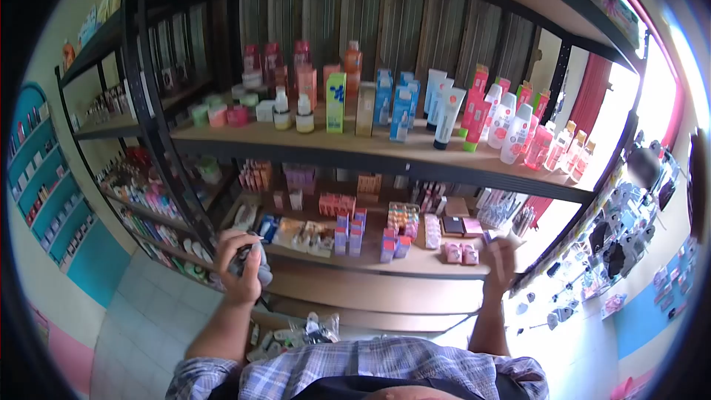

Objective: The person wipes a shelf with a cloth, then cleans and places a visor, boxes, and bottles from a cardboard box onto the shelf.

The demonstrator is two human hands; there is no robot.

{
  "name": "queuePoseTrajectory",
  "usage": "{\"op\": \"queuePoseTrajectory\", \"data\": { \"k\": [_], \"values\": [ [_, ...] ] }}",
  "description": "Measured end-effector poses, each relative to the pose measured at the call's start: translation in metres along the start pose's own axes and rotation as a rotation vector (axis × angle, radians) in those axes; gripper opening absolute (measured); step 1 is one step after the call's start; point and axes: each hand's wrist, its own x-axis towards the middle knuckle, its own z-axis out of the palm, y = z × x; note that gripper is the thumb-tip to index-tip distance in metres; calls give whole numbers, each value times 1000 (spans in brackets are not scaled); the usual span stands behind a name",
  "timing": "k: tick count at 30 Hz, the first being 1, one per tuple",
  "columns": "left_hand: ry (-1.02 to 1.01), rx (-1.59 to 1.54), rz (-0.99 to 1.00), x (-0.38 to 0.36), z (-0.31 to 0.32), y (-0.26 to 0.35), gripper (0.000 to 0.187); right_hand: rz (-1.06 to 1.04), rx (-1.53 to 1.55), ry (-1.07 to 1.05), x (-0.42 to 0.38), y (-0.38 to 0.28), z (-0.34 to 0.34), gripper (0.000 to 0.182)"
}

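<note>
My left hand [238,267] is closed around a small dark grey bundle [259,270], which bulges out past the fingers and looks soft. It is raised in front of the left end of the lower shelf [363,261], close to some flat packets [296,235]. At the right end of that shelf is my right hand [501,263], its fingers smeared by motion. Pink-and-white small boxes [460,253] stand just left of it, and flat dark palettes [461,227] lie behind them. Purple-and-orange boxes [349,233] stand on the shelf between my hands.
The upper shelf [385,153] carries bottles, tubes and boxes, among them white tubes [449,118] near its front edge. Below, a bin of wrapped goods [292,337] sits close to my body. A black metal post [148,89] rises at left; hanging goods [622,244] line the right.
</note>
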Motion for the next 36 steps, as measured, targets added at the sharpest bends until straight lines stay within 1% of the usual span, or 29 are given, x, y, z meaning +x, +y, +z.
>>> {"op": "queuePoseTrajectory", "data": {
  "k": [1, 2, 3, 4, 5, 6, 7, 9, 10, 12, 14, 15, 17, 18, 19, 20, 21, 22, 23, 24, 25, 26, 27, 29, 31, 33, 34, 35, 36],
  "values": [
    [6, -1, -24, -13, 1, -1, 30, 13, -20, -1, -5, -4, -9, 16],
    [51, -367, -532, -43, -2, -32, 24, 239, -75, 49, -27, 13, -6, 14],
    [151, -672, -1116, -91, -39, -48, 19, 559, -154, 140, -85, 19, -5, 13],
    [256, -745, -1384, -118, -42, -69, 17, 704, -121, -4, -95, 18, -5, 12],
    [370, -810, -1644, -144, -48, -91, 16, 762, -119, 14, -99, 22, -4, 13],
    [359, -771, -1740, -161, -58, -114, 14, 761, -152, -26, -97, 22, -3, 13],
    [297, -630, -1642, -175, -64, -109, 14, 729, -162, -18, -101, 15, 4, 12],
    [317, -480, -1531, -180, -67, -95, 13, 696, -152, -116, -104, 8, 5, 15],
    [276, -486, -1523, -179, -68, -83, 13, 683, -132, -184, -108, 8, 4, 16],
    [137, -488, -1458, -171, -55, -51, 17, 834, -114, -285, -118, 4, 10, 26],
    [-58, -554, -1399, -177, -35, -13, 25, 999, -17, -440, -138, 6, 19, 44],
    [-46, -552, -1407, -186, -23, 5, 25, 1082, 36, -530, -151, 8, 21, 55],
    [-443, -522, -1136, -208, 0, 39, 26, 1335, 321, -691, -173, 19, 14, 66],
    [-596, -341, -947, -219, 8, 49, 26, 1245, 433, -701, -189, 35, 6, 66],
    [-741, -159, -757, -230, 15, 59, 25, 1179, 235, -677, -192, 12, 5, 61],
    [-707, -134, -713, -237, 22, 74, 27, 1173, 162, -631, -195, -6, -1, 60],
    [-571, -271, -1026, -242, 24, 89, 31, 1159, 88, -586, -197, -19, -13, 59],
    [-646, -246, -835, -251, 23, 90, 33, 1157, 39, -541, -202, -22, -33, 57],
    [-718, -220, -649, -264, 20, 91, 35, 1170, 58, -551, -205, -29, -56, 62],
    [-721, -213, -679, -279, 16, 98, 35, 1176, 106, -570, -212, -39, -76, 65],
    [-846, -273, -736, -291, 14, 108, 41, 1178, 156, -586, -222, -48, -92, 68],
    [-970, -338, -786, -302, 14, 116, 47, 1142, 105, -607, -239, -50, -106, 76],
    [-972, -337, -812, -317, 16, 124, 47, 1104, 182, -675, -250, -58, -114, 78],
    [-903, -589, -1208, -347, 22, 141, 55, 1163, 288, -629, -276, -73, -124, 76],
    [-896, -561, -1221, -357, 19, 159, 57, 1165, 259, -611, -294, -83, -129, 70],
    [-830, -386, -1222, -362, 11, 164, 50, 1321, 234, -399, -298, -98, -134, 65],
    [-800, -314, -1178, -364, 6, 163, 44, 1281, 196, -403, -301, -99, -141, 63],
    [-795, -316, -1174, -364, -1, 158, 44, 1280, 193, -410, -299, -102, -147, 63],
    [-874, -213, -1099, -361, -4, 157, 42, 1216, 133, -541, -298, -105, -155, 63]
  ]
}}
